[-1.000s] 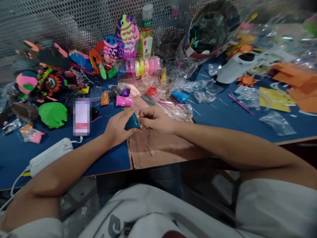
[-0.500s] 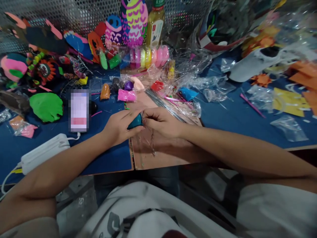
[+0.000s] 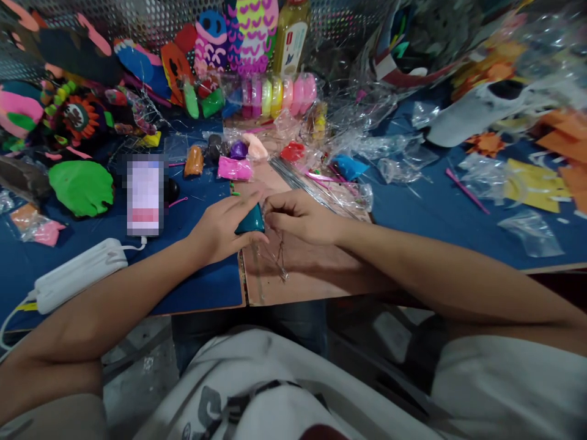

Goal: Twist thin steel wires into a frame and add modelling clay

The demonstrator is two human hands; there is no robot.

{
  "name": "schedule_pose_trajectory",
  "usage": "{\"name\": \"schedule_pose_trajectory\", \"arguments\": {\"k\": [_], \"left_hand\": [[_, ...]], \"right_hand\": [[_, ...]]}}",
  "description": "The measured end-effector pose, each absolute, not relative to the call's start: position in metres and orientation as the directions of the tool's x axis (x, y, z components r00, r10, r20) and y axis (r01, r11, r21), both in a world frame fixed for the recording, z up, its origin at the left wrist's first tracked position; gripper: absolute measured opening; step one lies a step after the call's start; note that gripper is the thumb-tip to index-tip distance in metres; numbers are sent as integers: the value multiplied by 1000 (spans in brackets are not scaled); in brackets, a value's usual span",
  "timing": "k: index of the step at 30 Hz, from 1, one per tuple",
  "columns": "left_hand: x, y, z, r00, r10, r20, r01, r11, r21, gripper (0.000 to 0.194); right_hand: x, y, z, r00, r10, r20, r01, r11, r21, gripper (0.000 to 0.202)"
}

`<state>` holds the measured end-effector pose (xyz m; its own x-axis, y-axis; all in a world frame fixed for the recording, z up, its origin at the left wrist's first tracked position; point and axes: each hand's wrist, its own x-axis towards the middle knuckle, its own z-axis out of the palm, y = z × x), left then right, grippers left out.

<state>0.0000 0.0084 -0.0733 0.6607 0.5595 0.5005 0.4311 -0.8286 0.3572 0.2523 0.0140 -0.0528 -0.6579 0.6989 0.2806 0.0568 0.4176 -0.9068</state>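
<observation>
A teal lump (image 3: 251,221) in shiny clear wrapping lies in my left hand (image 3: 220,229), between the thumb and the fingers. My right hand (image 3: 300,214) is right beside it, its fingers curled and pinched at the lump's right edge; what they pinch is too small to make out. Thin wires or strands (image 3: 280,269) trail below the fingertips over the brown board (image 3: 316,284). Beyond my hands lie a pink packet (image 3: 235,168), a purple lump (image 3: 238,149), a red lump (image 3: 292,151) and a bundle of grey wires (image 3: 298,178).
At the left are a phone (image 3: 145,195), a white power bank (image 3: 81,275) and a green clay piece (image 3: 81,188). Clay figures, stacked colored tubs (image 3: 277,96) and a bottle (image 3: 291,40) stand at the back. Plastic wrap and a grey-white object (image 3: 474,113) lie at the right.
My left hand's fingers have loosened a little, and more of the teal lump shows. My right fingertips have parted slightly from it. The camera view has shifted a little.
</observation>
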Motion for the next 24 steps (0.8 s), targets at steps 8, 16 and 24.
{"name": "schedule_pose_trajectory", "arguments": {"k": [8, 16, 24], "left_hand": [[1, 11, -74, 729, 464, 503, 313, -880, 357, 88], [7, 4, -62, 637, 551, 540, 382, -833, 400, 82], [21, -16, -46, 469, 729, 500, 435, -683, 587, 44]], "right_hand": [[253, 14, -56, -693, 686, 221, 34, 337, -941, 23], [252, 12, -54, -665, 715, 214, 25, 308, -951, 24], [247, -8, -46, -586, 714, 383, 103, 535, -839, 33]]}}
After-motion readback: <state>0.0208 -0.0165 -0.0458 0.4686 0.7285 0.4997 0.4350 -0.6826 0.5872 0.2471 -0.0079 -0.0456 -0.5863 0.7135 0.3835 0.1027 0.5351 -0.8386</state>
